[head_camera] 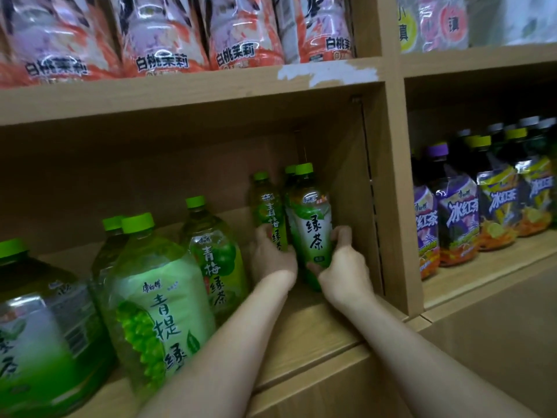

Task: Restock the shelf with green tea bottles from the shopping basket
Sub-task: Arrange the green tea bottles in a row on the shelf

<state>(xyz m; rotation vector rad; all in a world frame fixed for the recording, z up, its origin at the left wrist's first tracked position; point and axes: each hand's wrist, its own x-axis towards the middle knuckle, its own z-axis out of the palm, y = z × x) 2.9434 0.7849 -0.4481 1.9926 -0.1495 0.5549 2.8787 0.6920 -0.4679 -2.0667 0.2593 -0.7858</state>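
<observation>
A small green tea bottle [310, 224] with a green cap stands upright on the wooden shelf [319, 330], near the right wall of the compartment. My right hand [343, 263] grips its lower right side. My left hand [271, 254] holds the base of a second small green bottle [266, 206] just left of it. A third green cap [290, 169] peeks out behind the two. The shopping basket is out of view.
Large green tea bottles [156, 300] fill the left of the same shelf. A wooden divider [391, 188] closes the compartment on the right. Beyond it stand purple and yellow iced tea bottles [458, 212]. Peach tea bottles [162, 34] line the shelf above.
</observation>
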